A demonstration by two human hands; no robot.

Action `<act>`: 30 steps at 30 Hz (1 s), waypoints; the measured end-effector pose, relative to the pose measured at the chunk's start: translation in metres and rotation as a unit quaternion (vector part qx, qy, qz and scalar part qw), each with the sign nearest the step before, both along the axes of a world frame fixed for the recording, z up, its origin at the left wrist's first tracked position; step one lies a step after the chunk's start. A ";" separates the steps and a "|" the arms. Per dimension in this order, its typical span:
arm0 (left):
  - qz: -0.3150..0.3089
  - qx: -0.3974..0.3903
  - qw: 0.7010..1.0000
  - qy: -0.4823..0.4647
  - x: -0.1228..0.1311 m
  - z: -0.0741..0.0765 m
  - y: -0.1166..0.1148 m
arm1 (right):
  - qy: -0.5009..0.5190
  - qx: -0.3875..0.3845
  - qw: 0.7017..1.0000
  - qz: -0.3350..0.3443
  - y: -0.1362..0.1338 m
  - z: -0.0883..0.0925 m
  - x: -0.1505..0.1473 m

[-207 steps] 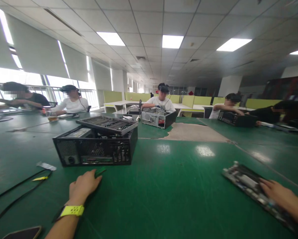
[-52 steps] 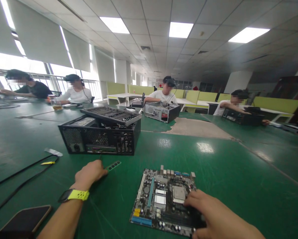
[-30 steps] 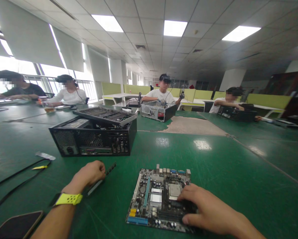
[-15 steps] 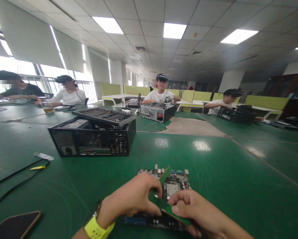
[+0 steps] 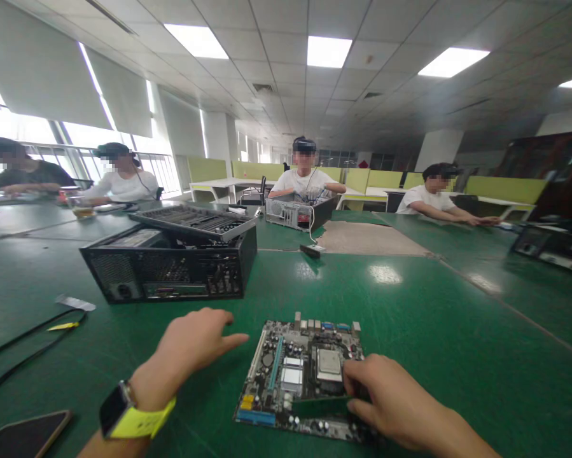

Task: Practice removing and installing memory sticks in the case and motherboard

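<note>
Green tabletop [image 5: 433, 318] stretches out under four lit ceiling panels [image 5: 329, 52], and one motherboard [image 5: 307, 372] lies flat before me. One green memory stick [image 5: 321, 406] runs along the motherboard's near side; I cannot tell whether it is seated. My right hand [image 5: 390, 397] pinches its right end. My left hand [image 5: 193, 340], wearing one watch [image 5: 116, 407], hovers just left of the motherboard, thumb and forefinger wide apart. I count three computer cases: one black case [image 5: 171, 273] beyond the motherboard to the left, one silver-sided case [image 5: 288, 214] well beyond it, one dark case [image 5: 553, 248] beyond it to the right. Four people [image 5: 305, 182] sit past the motherboard.
</note>
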State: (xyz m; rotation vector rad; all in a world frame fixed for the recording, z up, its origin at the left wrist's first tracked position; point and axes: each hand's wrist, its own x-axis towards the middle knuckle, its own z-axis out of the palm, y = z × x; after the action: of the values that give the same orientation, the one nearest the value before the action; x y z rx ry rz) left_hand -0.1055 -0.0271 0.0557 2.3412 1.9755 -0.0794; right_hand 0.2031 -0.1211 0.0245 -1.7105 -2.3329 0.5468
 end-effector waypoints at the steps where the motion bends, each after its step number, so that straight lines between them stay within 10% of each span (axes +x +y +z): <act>1: -0.074 0.011 0.997 -0.031 0.020 0.001 -0.012 | -0.001 0.000 1.000 -0.003 0.000 -0.003 -0.002; 3: -0.265 -0.001 0.958 -0.111 0.058 -0.005 -0.032 | 0.001 -0.002 1.000 -0.002 0.000 -0.006 -0.004; 6: -0.380 -0.007 0.916 -0.132 0.095 -0.024 -0.049 | 0.003 -0.006 1.000 0.001 0.001 -0.008 -0.003; 30: -0.413 0.017 0.902 -0.124 0.091 -0.040 -0.042 | -0.055 0.024 0.998 0.012 -0.004 -0.021 -0.010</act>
State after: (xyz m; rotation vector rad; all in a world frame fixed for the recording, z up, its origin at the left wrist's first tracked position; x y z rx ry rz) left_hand -0.0150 -0.0695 0.0158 2.8480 0.7763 0.1967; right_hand 0.1927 -0.1252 0.0035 -1.7355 -2.4237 0.4057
